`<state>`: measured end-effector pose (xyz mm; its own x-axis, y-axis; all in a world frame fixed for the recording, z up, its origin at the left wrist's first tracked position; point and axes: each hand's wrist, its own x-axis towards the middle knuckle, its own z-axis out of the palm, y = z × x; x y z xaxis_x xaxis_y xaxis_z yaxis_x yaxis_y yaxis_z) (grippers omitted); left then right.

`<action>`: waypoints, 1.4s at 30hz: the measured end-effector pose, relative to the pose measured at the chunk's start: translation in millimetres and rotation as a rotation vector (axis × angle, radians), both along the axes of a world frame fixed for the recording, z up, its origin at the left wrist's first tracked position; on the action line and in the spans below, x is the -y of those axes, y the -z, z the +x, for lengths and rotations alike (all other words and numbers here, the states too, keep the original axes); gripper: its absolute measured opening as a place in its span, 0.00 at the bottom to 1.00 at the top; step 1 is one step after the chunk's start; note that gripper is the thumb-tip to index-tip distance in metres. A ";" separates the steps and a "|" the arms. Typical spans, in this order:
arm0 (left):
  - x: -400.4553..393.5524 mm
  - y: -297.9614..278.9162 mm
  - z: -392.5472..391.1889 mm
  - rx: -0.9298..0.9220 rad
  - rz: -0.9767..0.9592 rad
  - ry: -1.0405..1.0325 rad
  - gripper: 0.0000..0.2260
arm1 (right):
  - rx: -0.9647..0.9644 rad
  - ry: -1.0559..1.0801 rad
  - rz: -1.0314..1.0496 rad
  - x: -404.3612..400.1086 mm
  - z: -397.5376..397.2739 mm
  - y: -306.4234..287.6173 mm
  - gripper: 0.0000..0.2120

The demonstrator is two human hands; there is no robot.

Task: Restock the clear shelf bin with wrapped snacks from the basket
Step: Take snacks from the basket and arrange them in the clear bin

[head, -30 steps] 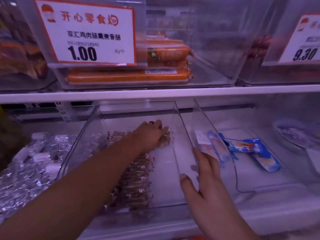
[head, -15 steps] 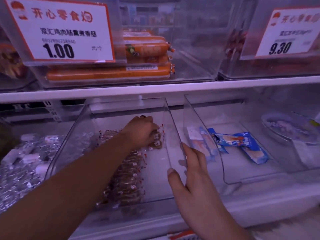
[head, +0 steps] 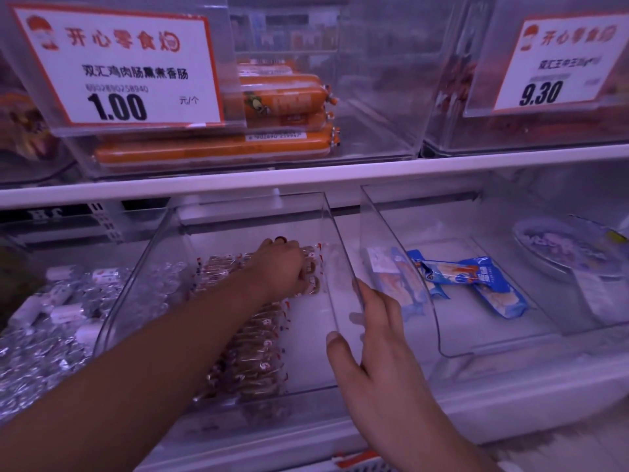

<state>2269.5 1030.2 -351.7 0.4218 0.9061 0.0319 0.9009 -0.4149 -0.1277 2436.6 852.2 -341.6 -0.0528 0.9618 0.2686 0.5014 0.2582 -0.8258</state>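
Observation:
A clear shelf bin (head: pixel 308 342) sits tilted on the lower shelf, holding a row of brown wrapped snacks (head: pixel 253 356) along its left side. My left hand (head: pixel 282 264) reaches deep into the bin, fingers closed on a few wrapped snacks (head: pixel 311 277) near the back. My right hand (head: pixel 374 338) grips the bin's right wall near the front, thumb inside and fingers outside. Only an orange edge of the basket (head: pixel 357 459) shows at the bottom.
A neighbouring clear bin (head: pixel 452 342) on the right holds blue wrapped packets (head: pixel 476 277). Silver wrapped items (head: pixel 44 328) fill the bin on the left. The shelf above carries orange sausages (head: pixel 218 151) and two price signs (head: pixel 115 66).
My left hand has drawn slightly back and to the left with the snacks inside the bin. My right hand keeps its hold on the bin's right wall. The view has shifted right.

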 end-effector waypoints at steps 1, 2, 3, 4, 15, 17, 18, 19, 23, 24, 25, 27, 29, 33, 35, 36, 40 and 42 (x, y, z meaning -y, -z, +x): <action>0.5 -1.7 0.1 0.042 0.000 0.001 0.10 | 0.000 0.003 0.005 0.4 -0.6 0.0 0.33; 0.4 -3.4 0.0 0.061 0.010 0.007 0.10 | 0.000 0.005 0.009 0.7 -1.0 -0.3 0.33; 0.2 -4.2 -0.8 0.055 0.029 0.020 0.10 | 0.000 0.006 0.009 0.9 -1.5 -0.3 0.33; -0.4 -4.2 -2.0 0.030 0.057 0.035 0.10 | 0.001 0.006 0.008 1.3 -1.9 -0.1 0.33; -13.5 -0.5 -4.6 -0.226 0.237 0.140 0.14 | 0.023 0.013 0.012 2.2 -2.8 -1.2 0.34; -14.0 1.1 -3.9 -0.243 0.277 0.172 0.15 | 0.023 0.016 0.011 2.5 -3.4 -1.0 0.34; -14.3 2.0 -3.6 -0.228 0.286 0.180 0.16 | 0.023 0.015 0.009 2.8 -3.4 -1.2 0.34; -14.3 3.0 -3.9 -0.193 0.282 0.176 0.17 | 0.023 0.013 0.007 2.9 -3.4 -1.4 0.34; -17.1 3.7 -6.6 -0.034 0.152 0.090 0.19 | 0.026 0.016 0.013 3.1 -3.2 -1.7 0.34; -18.4 3.1 -7.8 -0.004 0.133 0.086 0.19 | 0.028 0.014 0.012 3.1 -3.3 -1.5 0.34; -19.3 2.2 -9.0 0.024 0.121 0.082 0.19 | 0.031 0.011 0.007 3.1 -3.4 -1.4 0.34; -19.9 0.4 -11.1 0.081 0.106 0.071 0.20 | 0.034 0.006 -0.007 3.4 -3.3 -1.7 0.35; -17.1 -3.4 -12.4 0.134 0.093 0.061 0.20 | 0.029 0.007 -0.012 3.7 -2.5 -2.3 0.35; 7.0 -17.7 -18.2 0.268 0.151 0.186 0.13 | 0.023 0.005 -0.012 4.6 -1.6 -4.2 0.34; 29.2 -20.4 -21.9 0.313 0.136 0.322 0.11 | 0.031 0.002 -0.009 4.9 -1.2 -4.6 0.34; 41.1 -19.3 -23.0 0.272 0.078 0.373 0.12 | 0.038 0.001 -0.004 4.9 -0.7 -3.9 0.34; 70.9 -9.5 -29.2 -0.200 -0.104 0.475 0.17 | 0.082 0.005 0.005 4.1 0.3 0.3 0.32; 75.4 -15.7 -37.0 -0.220 -0.094 0.470 0.24 | 0.078 0.010 0.001 3.3 0.2 0.1 0.33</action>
<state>2232.5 954.8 -336.0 0.7712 0.6118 -0.1756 0.5705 -0.7868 -0.2357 2436.8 848.9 -341.7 -0.0644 0.9620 0.2653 0.5669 0.2541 -0.7837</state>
